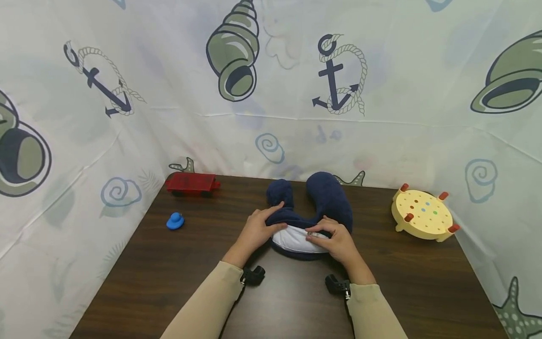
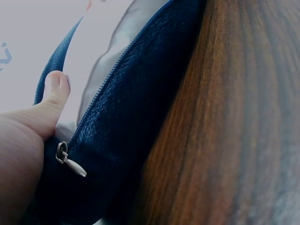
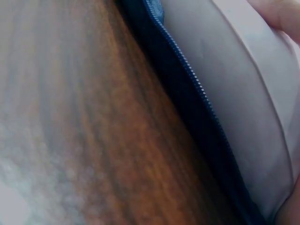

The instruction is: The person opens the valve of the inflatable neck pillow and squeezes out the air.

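A navy plush U-shaped neck pillow (image 1: 330,195) lies on the table, its curved end toward me. Its cover is unzipped there, baring a white inner cushion (image 1: 292,239). My left hand (image 1: 254,231) grips the left side of the cover, thumb along the opening. In the left wrist view, a metal zip pull (image 2: 75,167) hangs just below that thumb at the zip's end. On the right side of the opening, my right hand (image 1: 338,241) pinches the cover's edge between thumb and fingers. The right wrist view shows zip teeth (image 3: 199,86) beside white fabric; most of that hand is out of frame.
A red toy wagon (image 1: 192,183) stands at the table's back left, with a small blue hat-shaped piece (image 1: 175,221) nearer me. At the right sits a round yellow toy (image 1: 423,214) with red pegs. A patterned cloth (image 1: 288,117) hangs behind the brown table (image 1: 139,282).
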Action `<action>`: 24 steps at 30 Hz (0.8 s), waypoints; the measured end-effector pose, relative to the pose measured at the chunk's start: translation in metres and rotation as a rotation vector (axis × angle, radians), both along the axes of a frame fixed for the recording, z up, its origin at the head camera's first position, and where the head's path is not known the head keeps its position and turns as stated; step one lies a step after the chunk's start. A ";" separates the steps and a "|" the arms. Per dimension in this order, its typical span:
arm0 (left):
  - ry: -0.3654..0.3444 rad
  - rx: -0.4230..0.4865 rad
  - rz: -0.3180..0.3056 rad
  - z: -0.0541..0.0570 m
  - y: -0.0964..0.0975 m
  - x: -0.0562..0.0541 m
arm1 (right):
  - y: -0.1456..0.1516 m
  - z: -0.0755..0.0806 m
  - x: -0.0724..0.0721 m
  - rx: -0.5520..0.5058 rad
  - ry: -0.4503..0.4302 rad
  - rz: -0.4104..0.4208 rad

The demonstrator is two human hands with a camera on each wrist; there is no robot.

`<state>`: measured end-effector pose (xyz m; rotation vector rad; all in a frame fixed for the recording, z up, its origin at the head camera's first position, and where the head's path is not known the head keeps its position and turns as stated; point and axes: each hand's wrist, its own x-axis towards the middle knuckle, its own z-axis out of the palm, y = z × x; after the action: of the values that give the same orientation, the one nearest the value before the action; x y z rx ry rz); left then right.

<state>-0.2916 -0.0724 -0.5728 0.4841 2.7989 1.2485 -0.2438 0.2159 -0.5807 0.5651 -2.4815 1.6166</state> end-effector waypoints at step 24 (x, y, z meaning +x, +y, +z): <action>-0.046 -0.045 -0.034 -0.009 -0.006 -0.007 | -0.004 -0.002 0.002 -0.009 -0.050 -0.013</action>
<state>-0.2982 -0.0781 -0.5815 0.4918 2.7615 1.1726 -0.2416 0.2114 -0.5825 0.5122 -2.5066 1.6557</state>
